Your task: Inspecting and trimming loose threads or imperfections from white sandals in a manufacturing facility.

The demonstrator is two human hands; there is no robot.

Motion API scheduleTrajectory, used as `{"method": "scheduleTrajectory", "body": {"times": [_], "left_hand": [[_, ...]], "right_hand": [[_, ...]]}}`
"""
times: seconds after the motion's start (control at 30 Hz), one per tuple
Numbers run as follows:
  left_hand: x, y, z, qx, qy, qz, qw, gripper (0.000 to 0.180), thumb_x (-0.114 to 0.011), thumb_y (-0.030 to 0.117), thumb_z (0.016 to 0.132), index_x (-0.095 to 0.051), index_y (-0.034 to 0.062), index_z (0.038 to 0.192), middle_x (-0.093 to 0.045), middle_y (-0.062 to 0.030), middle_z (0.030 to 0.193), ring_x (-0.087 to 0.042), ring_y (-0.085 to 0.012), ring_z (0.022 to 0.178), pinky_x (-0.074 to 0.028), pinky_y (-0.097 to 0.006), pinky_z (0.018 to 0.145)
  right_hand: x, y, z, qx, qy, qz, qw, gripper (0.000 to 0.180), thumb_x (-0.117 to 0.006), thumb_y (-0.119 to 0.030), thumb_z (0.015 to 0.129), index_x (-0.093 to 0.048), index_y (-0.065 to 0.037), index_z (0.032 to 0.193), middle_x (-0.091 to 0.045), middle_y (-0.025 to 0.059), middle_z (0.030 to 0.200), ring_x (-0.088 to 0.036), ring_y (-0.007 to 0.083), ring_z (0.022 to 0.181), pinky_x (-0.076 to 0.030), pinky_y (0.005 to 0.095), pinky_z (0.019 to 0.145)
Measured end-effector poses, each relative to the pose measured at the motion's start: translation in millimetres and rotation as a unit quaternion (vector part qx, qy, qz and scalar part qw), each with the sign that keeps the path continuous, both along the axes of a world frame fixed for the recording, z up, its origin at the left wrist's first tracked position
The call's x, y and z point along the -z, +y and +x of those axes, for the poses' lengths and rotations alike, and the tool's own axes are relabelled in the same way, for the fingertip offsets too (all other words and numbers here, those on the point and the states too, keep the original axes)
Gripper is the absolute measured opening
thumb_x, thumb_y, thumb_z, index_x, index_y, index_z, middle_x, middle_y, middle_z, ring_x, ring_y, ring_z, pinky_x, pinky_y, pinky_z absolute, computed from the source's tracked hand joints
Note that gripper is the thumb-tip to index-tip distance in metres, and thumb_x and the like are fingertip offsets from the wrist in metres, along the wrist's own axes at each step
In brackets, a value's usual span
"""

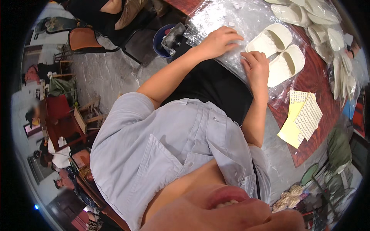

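Two white slide slippers [273,40] lie side by side on clear plastic bags [216,17] at the table's near edge. My left hand [219,41] is left of the slippers over the plastic, its fingers stretched apart with nothing visible in them. Beside the slippers' heel ends is my right hand [256,68], fingers bent and the index finger close to the thumb. Whatever it may pinch is too small to make out. Right of it, yellow-backed sticker sheets [308,115] with rows of small marks overlap at the table edge. A small white piece [231,24] rests on the plastic.
More white slippers [323,15] are heaped at the far right of the reddish-brown table [319,79], some in clear bags. Another person's hand [350,52] shows behind them. A blue bucket [158,42] and an orange-backed chair [83,38] stand on the left.
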State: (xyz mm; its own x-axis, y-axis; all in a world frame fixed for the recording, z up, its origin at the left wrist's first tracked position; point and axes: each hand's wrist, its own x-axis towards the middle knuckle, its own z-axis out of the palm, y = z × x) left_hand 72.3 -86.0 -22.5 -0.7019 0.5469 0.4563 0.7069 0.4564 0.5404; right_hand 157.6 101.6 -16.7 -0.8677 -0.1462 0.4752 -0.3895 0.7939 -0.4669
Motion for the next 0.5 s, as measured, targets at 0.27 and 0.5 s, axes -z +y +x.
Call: {"method": "scheduleTrajectory", "body": {"times": [0.27,0.5], "left_hand": [[16.3,-3.8,-15.7,0.059,0.021,0.03,0.998,0.023,-0.073,0.016,0.08,-0.071,0.0073,0.102,-0.066,-0.0111,0.099,-0.06,-0.0323,0.101,-0.048,-0.04,0.091],[51.2,-5.4,-14.5,0.166,-0.039,0.137,0.976,0.013,-0.059,0.013,0.087,-0.063,0.0011,0.09,-0.061,-0.0169,0.091,-0.058,-0.0348,0.088,-0.046,-0.047,0.081]], "right_hand": [[15.7,-1.2,-13.5,0.014,0.019,0.019,1.0,0.013,-0.075,-0.01,0.075,-0.07,-0.008,0.087,-0.063,0.0055,0.087,-0.057,0.0262,0.086,-0.042,0.0412,0.077],[31.2,11.1,-4.1,0.027,-0.164,-0.249,0.954,0.016,-0.073,-0.006,0.077,-0.06,0.001,0.082,-0.057,0.0096,0.083,-0.054,0.0222,0.077,-0.048,0.0357,0.069]]}}
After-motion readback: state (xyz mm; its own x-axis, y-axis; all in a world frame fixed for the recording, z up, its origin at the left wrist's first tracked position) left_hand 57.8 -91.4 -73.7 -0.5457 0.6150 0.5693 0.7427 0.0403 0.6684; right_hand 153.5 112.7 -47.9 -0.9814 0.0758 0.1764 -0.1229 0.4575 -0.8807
